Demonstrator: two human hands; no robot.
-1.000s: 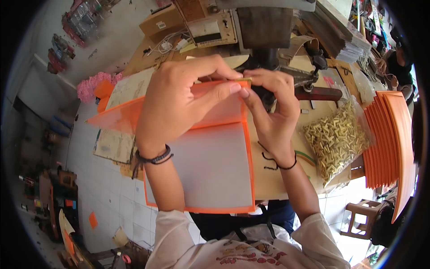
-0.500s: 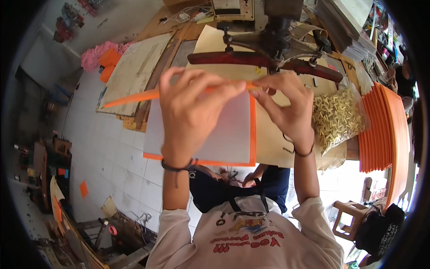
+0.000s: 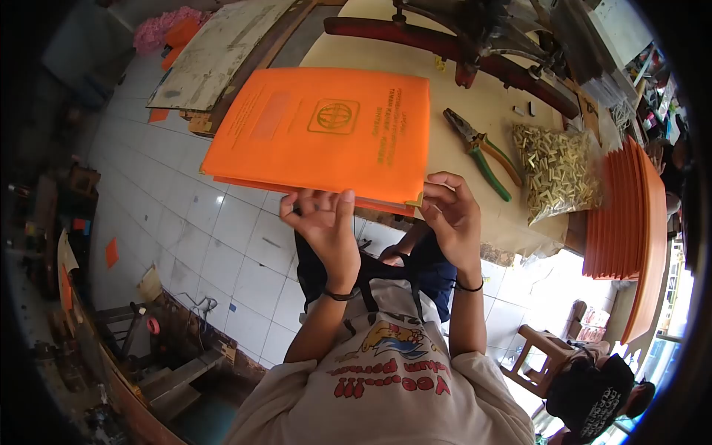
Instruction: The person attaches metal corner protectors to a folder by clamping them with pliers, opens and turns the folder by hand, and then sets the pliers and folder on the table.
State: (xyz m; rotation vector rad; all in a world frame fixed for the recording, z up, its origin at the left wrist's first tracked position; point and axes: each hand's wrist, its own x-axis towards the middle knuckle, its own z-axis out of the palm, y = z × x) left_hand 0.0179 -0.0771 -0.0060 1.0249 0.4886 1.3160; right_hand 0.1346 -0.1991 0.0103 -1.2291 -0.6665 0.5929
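An orange folder (image 3: pixel 297 133) with gold print and an emblem lies closed over the near left part of the work table. My left hand (image 3: pixel 326 230) holds its near edge, thumb on the cover and the other fingers partly hidden under it. At the near right corner, which has a small gold metal corner piece (image 3: pixel 415 200), my right hand (image 3: pixel 454 222) pinches the folder with curled fingers. To the right of the folder lie pliers (image 3: pixel 486 154) with green and orange handles.
A clear bag of small brass-coloured metal corners (image 3: pixel 558 174) sits right of the pliers. Beyond it stands a stack of orange folders (image 3: pixel 619 215). A dark red metal press bar (image 3: pixel 400 37) crosses the table's far side. A worn board (image 3: pixel 215 55) lies at the back left.
The folder, open earlier with its pale inside showing, is now closed, cover up. Both hands have come down from its raised cover to the near edge. The pliers have come into sight.
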